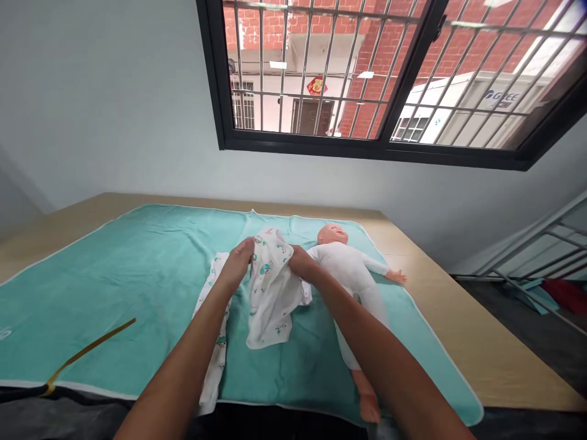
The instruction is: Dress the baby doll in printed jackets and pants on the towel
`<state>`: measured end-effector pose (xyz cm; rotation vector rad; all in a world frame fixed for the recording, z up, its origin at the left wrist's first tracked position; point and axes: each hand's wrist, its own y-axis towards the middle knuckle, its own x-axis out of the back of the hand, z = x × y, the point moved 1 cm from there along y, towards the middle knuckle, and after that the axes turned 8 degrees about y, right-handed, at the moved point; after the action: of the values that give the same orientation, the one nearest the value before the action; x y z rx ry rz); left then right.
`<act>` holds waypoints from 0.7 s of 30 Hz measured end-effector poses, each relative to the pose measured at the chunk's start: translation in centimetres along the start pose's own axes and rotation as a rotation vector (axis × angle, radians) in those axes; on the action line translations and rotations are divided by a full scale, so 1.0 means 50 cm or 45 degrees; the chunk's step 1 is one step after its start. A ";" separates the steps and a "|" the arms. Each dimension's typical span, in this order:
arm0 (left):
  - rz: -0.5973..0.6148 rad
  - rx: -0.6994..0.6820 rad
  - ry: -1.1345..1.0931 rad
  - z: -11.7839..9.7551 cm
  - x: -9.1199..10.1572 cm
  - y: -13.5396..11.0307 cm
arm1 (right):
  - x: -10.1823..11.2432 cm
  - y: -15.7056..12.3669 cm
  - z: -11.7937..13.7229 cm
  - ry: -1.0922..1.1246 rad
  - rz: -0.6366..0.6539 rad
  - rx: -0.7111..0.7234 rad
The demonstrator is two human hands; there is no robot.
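You are gripping a white printed garment [270,287] with both hands near the middle of the teal mat [137,269]. Your left hand [237,264] is closing its fingers over the garment's upper left edge, and your right hand [300,261] is pinching the upper right edge, so the cloth is bunching between them and hanging down toward the mat in loose folds. Its lower end is touching or just clearing the mat; you cannot tell which from here. A second piece of the same printed cloth [215,360] is lying flat under your left forearm, running toward the near edge of the mat.

A doll [348,263] in white clothing is lying on its back just beside your right hand, head toward the wall, one arm reaching out to the mat's right edge. Your right forearm is crossing over its legs. The mat is covering most of a wooden table [458,305]. A yellow strap [87,351] is lying across the mat's near left corner. A barred window [367,73] is filling the wall above.
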<state>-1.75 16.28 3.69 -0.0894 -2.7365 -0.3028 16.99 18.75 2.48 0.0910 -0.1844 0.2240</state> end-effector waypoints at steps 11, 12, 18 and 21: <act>0.035 0.083 1.201 0.134 0.107 -0.039 | -0.023 0.019 0.056 -0.337 0.138 0.025; 0.069 0.024 1.019 0.106 0.115 -0.036 | -0.036 0.023 0.073 -0.316 0.166 0.070; 0.144 -0.138 -0.026 -0.041 0.101 -0.016 | -0.047 0.056 0.155 -0.094 0.121 0.211; -0.019 -0.027 -0.341 -0.049 0.104 -0.007 | -0.022 0.050 0.159 -0.149 0.097 0.115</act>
<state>-5.67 15.48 7.81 -0.1237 -3.0010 -0.3468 14.01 20.06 10.21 0.1874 -0.2947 0.3031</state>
